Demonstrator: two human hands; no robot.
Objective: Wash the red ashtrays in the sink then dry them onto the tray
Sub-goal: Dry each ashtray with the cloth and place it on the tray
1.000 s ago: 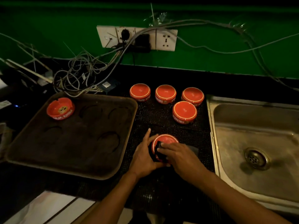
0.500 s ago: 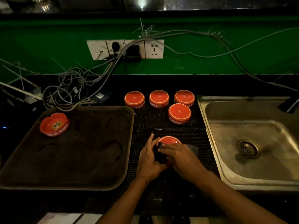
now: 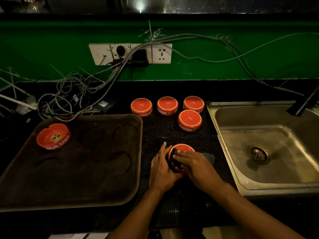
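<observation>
My left hand (image 3: 161,168) holds a red ashtray (image 3: 183,148) tilted on its edge over the black mat (image 3: 172,128). My right hand (image 3: 195,165) presses a dark cloth (image 3: 209,156) against that ashtray. Several more red ashtrays lie upside down at the back of the mat, the nearest one (image 3: 189,120) just beyond my hands. One ashtray (image 3: 53,136) sits upright in the far left corner of the brown tray (image 3: 120,187). The steel sink (image 3: 276,176) lies to the right.
A tangle of grey cables (image 3: 69,97) lies behind the tray, running up to wall sockets (image 3: 130,53) on the green wall. A dark tap (image 3: 305,102) slants over the sink's far right corner. The sink drain (image 3: 258,153) is uncovered.
The camera has tilted up, so the scene sits lower in view. My hands stay on the same ashtray, the right hand and cloth shifting slightly over it.
</observation>
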